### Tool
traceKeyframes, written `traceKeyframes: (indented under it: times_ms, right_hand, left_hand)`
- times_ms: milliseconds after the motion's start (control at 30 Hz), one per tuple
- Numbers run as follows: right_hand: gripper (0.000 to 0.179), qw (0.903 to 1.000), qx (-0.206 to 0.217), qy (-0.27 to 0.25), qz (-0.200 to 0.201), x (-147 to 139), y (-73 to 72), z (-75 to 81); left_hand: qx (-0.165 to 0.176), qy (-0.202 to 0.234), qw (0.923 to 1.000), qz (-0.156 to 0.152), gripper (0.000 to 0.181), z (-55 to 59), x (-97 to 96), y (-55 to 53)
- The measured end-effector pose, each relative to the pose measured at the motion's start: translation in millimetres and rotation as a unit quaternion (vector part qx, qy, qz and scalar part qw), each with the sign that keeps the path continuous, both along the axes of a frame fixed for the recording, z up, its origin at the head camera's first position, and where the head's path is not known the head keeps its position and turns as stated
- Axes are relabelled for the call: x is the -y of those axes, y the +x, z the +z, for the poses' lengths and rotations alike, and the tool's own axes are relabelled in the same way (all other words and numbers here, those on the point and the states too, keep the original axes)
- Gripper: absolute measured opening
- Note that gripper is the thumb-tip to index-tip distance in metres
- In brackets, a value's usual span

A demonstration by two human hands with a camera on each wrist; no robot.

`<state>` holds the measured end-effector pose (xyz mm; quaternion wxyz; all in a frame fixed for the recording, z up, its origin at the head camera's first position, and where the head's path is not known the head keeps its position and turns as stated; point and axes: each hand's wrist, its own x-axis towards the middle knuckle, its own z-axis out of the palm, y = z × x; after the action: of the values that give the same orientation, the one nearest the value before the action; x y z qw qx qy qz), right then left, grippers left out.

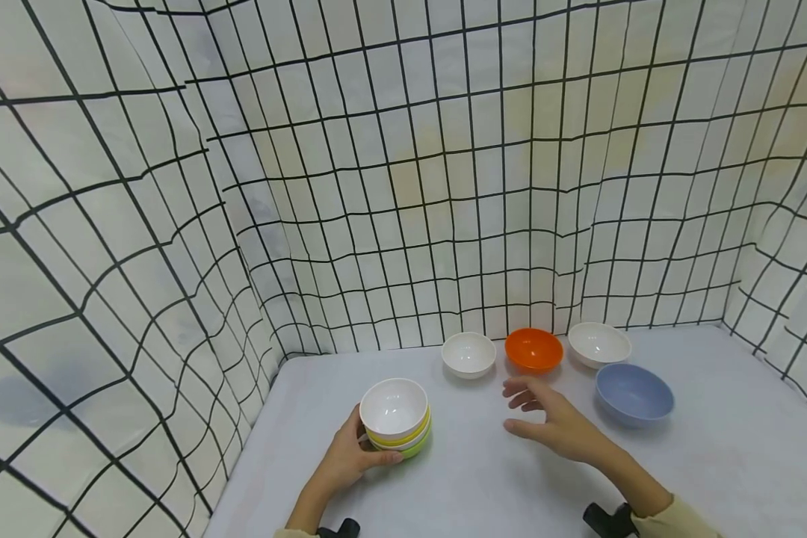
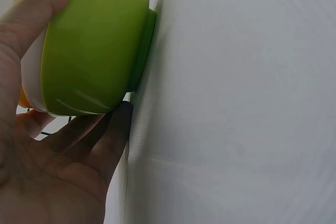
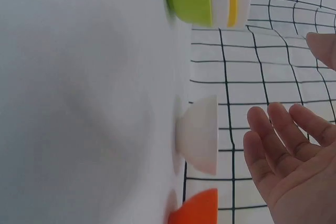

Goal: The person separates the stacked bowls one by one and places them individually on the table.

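A stack of nested bowls (image 1: pixel 394 409) stands on the table at centre left, white on top, with yellow, white and green rims below. My left hand (image 1: pixel 350 453) grips the stack from its left side. In the left wrist view the thumb (image 2: pixel 44 4) lies against the green bowl (image 2: pixel 97 45), and the other fingers reach round its far side, partly hidden. To the right, my right hand (image 1: pixel 557 422) hovers over the table with fingers spread and nothing in it. The orange bowl (image 1: pixel 534 351) and the blue bowl (image 1: pixel 635 394) are nearest to it.
At the back of the table (image 1: pixel 471 478) sit a white bowl (image 1: pixel 468 356) left of the orange one and another white bowl (image 1: pixel 599 345) right of it. A white wall with a black grid (image 1: pixel 444 179) encloses the table's back and sides.
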<state>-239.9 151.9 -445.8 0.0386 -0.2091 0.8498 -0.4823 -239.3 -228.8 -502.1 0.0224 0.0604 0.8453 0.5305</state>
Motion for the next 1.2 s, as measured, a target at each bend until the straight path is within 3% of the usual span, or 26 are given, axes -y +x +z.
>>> traceKeyframes:
  times_ms: [300,567,833,1200]
  right_hand:
    - [0.058,0.9992,0.014,-0.003,0.038,62,-15.6,-4.5]
    - [0.071,0.9977,0.007,-0.014,0.065,104,-24.6,-18.7]
    - [0.086,0.9964,0.001,-0.030,0.079,126,-32.1,-26.8]
    - [0.097,0.9964,0.016,-0.028,0.078,140,-38.1,-26.7]
  left_hand:
    - [-0.005,0.009,0.9999,-0.005,0.107,0.2,0.4,-0.4]
    - [-0.002,0.005,1.0000,-0.008,0.107,-1.2,-1.0,0.1]
    - [-0.005,0.004,0.9999,-0.010,0.108,-2.9,0.1,0.8]
    - [-0.006,0.015,0.9997,-0.016,0.106,-1.7,0.8,1.6]
